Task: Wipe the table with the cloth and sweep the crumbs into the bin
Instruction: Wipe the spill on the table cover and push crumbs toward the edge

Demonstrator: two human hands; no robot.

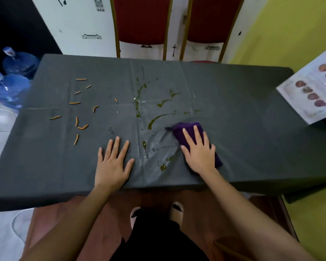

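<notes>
A grey-covered table point(243, 110) fills the view. My right hand point(198, 151) presses flat on a folded purple cloth point(186, 130) near the front, right of centre. Yellow-green liquid streaks point(154, 120) spread across the middle of the table, just left of and beyond the cloth. Several orange crumb sticks point(77, 121) lie scattered on the left half. My left hand point(112, 162) rests flat on the cover with fingers spread, between the crumbs and the spill. No bin is in view.
Two red chairs point(141, 21) stand behind the far edge. Blue water bottles point(9, 89) sit on the floor at the left. A printed menu sheet point(312, 87) lies at the table's right end. The cover wrinkles around the cloth.
</notes>
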